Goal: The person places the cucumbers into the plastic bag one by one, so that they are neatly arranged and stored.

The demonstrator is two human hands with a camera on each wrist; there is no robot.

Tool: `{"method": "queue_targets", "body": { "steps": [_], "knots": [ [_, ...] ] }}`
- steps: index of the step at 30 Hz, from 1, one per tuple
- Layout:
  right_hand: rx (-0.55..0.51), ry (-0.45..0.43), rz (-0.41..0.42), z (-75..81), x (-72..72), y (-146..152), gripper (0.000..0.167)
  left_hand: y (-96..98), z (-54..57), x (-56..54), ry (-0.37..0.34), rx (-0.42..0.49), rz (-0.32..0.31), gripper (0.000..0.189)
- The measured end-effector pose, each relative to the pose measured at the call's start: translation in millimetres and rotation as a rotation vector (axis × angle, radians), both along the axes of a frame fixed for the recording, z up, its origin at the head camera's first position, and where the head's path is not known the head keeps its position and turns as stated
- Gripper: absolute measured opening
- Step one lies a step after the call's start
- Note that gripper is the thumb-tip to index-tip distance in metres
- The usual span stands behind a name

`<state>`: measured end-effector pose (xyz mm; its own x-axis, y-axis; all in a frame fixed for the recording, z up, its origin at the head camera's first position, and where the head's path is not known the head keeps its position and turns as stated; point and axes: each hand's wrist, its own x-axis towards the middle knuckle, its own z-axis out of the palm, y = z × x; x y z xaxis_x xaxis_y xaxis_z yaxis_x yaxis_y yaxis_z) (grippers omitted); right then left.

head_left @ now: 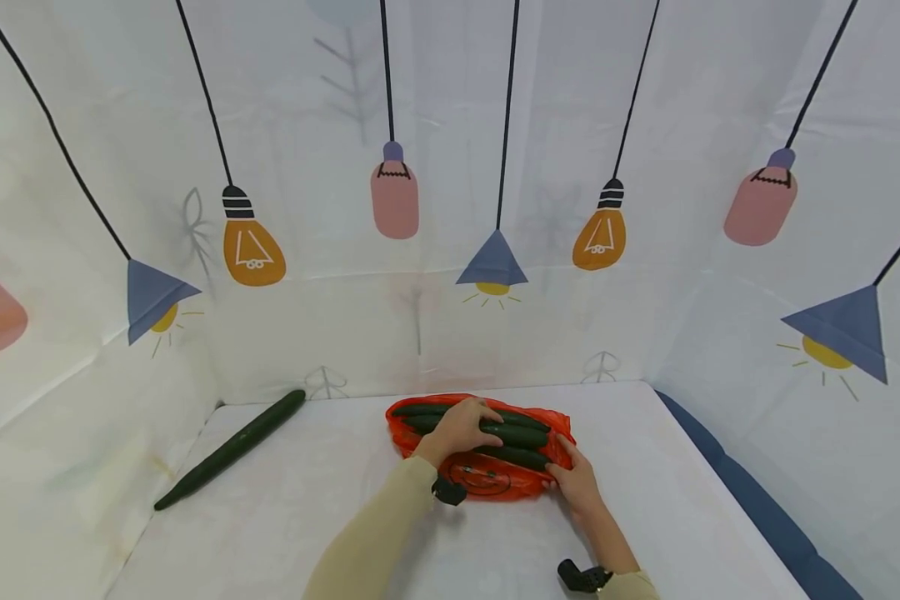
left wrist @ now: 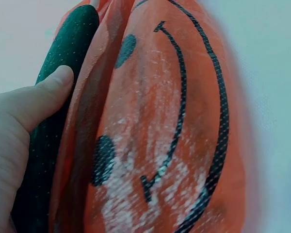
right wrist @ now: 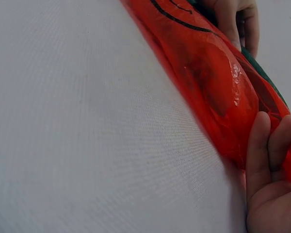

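A red plastic bag (head_left: pixel 487 485) with a black smiling face printed on it lies on its side, several dark green cucumbers (head_left: pixel 521 437) showing in its opening. From above, my left hand (head_left: pixel 457 432) grips a cucumber in the bag; the left wrist view shows its thumb (left wrist: pixel 56 87) along that cucumber (left wrist: pixel 70 41), beside the bag's folded edge. At the right end, my right hand (head_left: pixel 579 482) holds the bag's edge, fingers spread around it. In the right wrist view two of its fingers (right wrist: pixel 259 145) lie against the red plastic.
One long cucumber (head_left: pixel 232 450) lies apart on the left side of the white table (head_left: pixel 270 533). White curtains printed with lamps (head_left: pixel 450 333) surround the table at the back and sides. Something blue (head_left: pixel 765 500) runs along the right edge.
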<state>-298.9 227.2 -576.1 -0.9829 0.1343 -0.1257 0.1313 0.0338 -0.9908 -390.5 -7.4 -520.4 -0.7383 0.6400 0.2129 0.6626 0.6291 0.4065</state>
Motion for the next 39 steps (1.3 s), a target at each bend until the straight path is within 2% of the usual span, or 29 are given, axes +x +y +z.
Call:
{"method": "queue_targets", "body": {
  "steps": [5, 8, 20, 26, 32, 36, 39],
  "knots": [
    [0.024, -0.004, 0.005, 0.3, -1.2, -3, 0.067, -8.0, 7.4, 0.5, -0.078, 0.047, 0.02, 0.032],
    [0.026, -0.005, 0.009, 0.6, -0.8, -5, 0.067, -14.3, 9.2, 1.8, -0.098, 0.059, 0.032, 0.028],
    [0.016, -0.011, 0.039, 6.0, 0.3, -7, 0.066, -41.1, 9.4, 3.0, -0.094, 0.108, 0.052, 0.017],
    [0.052, -0.026, 0.056, 10.4, 2.4, -5, 0.065, -58.0, 13.5, 5.3, -0.088, 0.104, 0.1, 0.015],
    [0.073, -0.042, 0.078, 13.9, 4.5, -1, 0.066, -89.0, 18.9, 7.3, -0.052, 0.119, 0.125, 0.014],
    [0.092, -0.034, 0.097, 16.4, 7.7, 2, 0.066, -121.1, 20.3, 3.7, 0.008, 0.15, 0.159, 0.013],
    [0.103, -0.041, 0.103, 15.5, 10.8, 4, 0.066, -148.8, 23.5, 2.8, 0.016, 0.167, 0.192, 0.014]
  ]
}}
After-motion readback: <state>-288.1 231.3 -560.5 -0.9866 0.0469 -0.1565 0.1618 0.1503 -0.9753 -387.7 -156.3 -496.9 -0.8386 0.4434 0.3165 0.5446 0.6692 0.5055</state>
